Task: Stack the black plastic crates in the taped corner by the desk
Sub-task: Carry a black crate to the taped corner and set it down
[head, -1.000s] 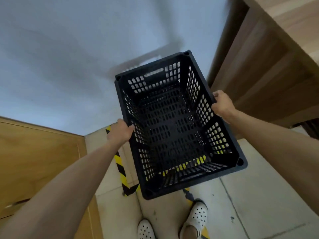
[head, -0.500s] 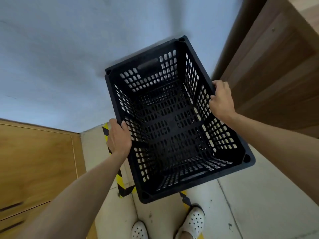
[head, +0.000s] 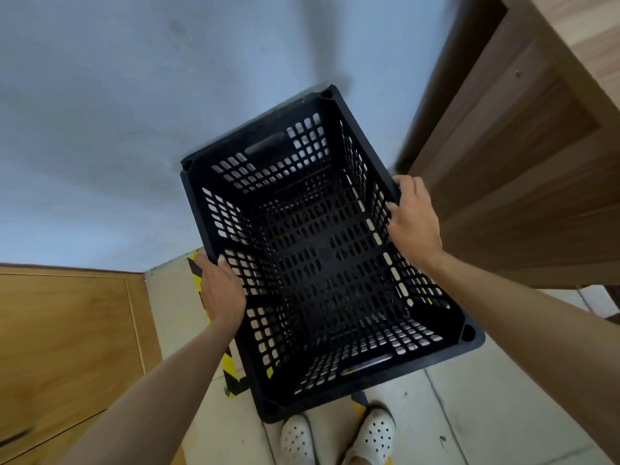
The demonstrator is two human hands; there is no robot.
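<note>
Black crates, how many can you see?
1. The black crate is held in the air between the left hand and right hand, above the striped floor tape. Others may sit hidden underneath it or out of view.

No readable text, label, brand or number appeared anywhere in the frame. The only sign-like marking was the yellow-and-black hazard tape on the floor at lower centre, and it carried stripes only. The black crate at centre showed no lettering.
</note>
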